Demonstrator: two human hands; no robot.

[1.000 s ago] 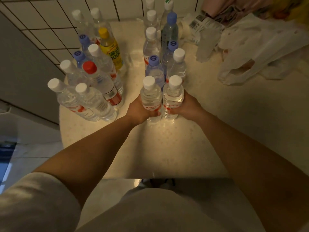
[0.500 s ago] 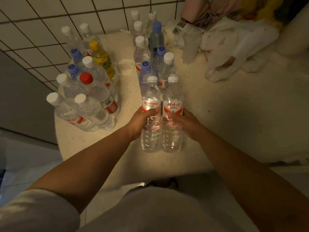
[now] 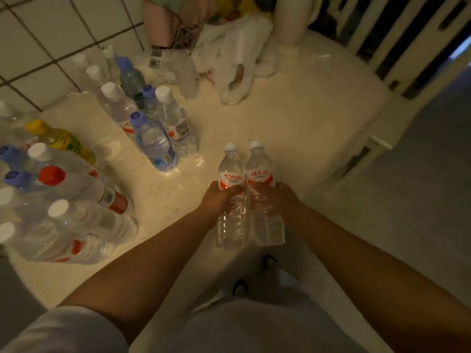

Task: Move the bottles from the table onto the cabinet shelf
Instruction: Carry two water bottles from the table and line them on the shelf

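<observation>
My left hand [image 3: 221, 197] grips a clear water bottle [image 3: 230, 171] with a red-and-white label and white cap. Beside it, my right hand [image 3: 279, 197] grips a second bottle of the same kind [image 3: 260, 166]. Both bottles are upright, side by side and touching, lifted above the table's front edge. Several more bottles stand on the pale table [image 3: 280, 118]: one group [image 3: 155, 128] in the middle left with blue and white caps, another group [image 3: 58, 194] at the far left with a red cap and a yellow bottle. No cabinet shelf is identifiable.
A white plastic bag [image 3: 229, 54] and crumpled wrapping lie at the table's back. A tiled wall [image 3: 51, 42] is at the left. A white slatted structure [image 3: 397, 47] stands to the right, with floor [image 3: 420, 174] beyond the table edge. My feet show below.
Both hands lifted the two bottles off the table and carried them rightward and toward me. The view has swung to the right, so the other bottles sit further left.
</observation>
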